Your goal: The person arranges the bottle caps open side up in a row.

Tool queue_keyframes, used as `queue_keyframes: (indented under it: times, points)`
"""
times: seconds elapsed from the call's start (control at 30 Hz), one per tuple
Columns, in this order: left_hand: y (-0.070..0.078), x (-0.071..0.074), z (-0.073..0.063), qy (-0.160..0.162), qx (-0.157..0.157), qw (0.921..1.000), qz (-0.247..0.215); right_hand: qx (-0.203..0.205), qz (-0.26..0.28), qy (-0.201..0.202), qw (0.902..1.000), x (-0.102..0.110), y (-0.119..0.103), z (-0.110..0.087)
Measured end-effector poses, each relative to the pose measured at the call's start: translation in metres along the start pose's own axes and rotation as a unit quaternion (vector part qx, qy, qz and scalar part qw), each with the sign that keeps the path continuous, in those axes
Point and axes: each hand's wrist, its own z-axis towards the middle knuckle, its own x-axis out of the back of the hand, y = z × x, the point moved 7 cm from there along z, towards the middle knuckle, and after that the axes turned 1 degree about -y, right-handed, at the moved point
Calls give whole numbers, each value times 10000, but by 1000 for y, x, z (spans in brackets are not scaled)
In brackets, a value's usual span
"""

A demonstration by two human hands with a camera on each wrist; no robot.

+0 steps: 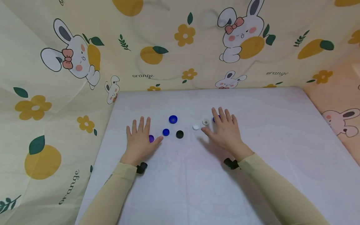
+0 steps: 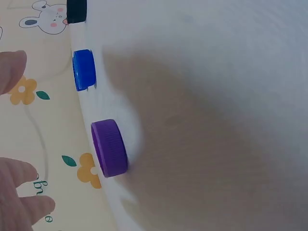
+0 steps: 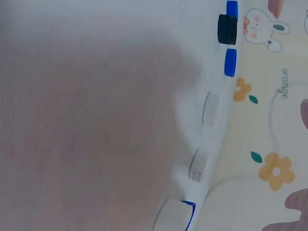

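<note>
My left hand (image 1: 138, 141) hovers with fingers spread, palm down, partly over a purple bottle cap (image 1: 151, 138); that cap stands clear of the fingers in the left wrist view. To its right lie a small blue cap (image 1: 166, 132), a larger blue cap (image 1: 172, 119) and a black cap (image 1: 179, 134). My right hand (image 1: 225, 132) is also spread above the table, its shadow beneath it. By its thumb are two white caps, one plain (image 1: 196, 127) and one with a dark centre (image 1: 206, 122). Its fingers partly cover a white-and-blue cap (image 3: 173, 216). Neither hand holds anything.
The caps lie on a white-covered table (image 1: 174, 187). Behind and to the left hangs a cream cloth (image 1: 166, 18) printed with rabbits and oranges; a pinkish cloth (image 1: 346, 93) hangs at the right. Dark wrist camera mounts (image 1: 231, 163) show at both cuffs.
</note>
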Motion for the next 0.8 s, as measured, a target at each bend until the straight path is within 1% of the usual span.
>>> queue_keyframes:
  times: [0.1, 0.23, 0.37, 0.43, 0.5, 0.57, 0.63, 0.7, 0.8]
  points:
    - [2, -1, -1, -59, -63, 9999, -77, 28, 104, -31, 9999, -1, -4, 1]
    - [8, -1, 0, -10, -316, 9991, -274, 104, 218, -141, 9996, -4, -12, 2]
    - [21, -7, 2, 65, -741, 9961, -469, 241, 513, -182, 9982, -5, -23, 2]
    - [30, -12, 3, 90, -955, 9938, -570, 338, 732, -114, 9967, -7, -28, 2]
    - [38, -16, 4, 99, -1102, 9918, -647, 396, 982, -55, 9944, -9, -33, 2]
    - [46, -16, 5, 142, -1199, 9901, -712, 391, 1247, -98, 9914, -13, -37, 2]
    - [51, -15, 6, 165, -1263, 9890, -745, 330, 1567, -255, 9868, -18, -41, 3]
    - [56, -13, 8, 141, -1308, 9883, -768, 280, 1930, -505, 9795, -24, -44, 4]
    - [61, -11, 12, 45, -1338, 9877, -805, 249, 2438, -893, 9654, -33, -50, 5]
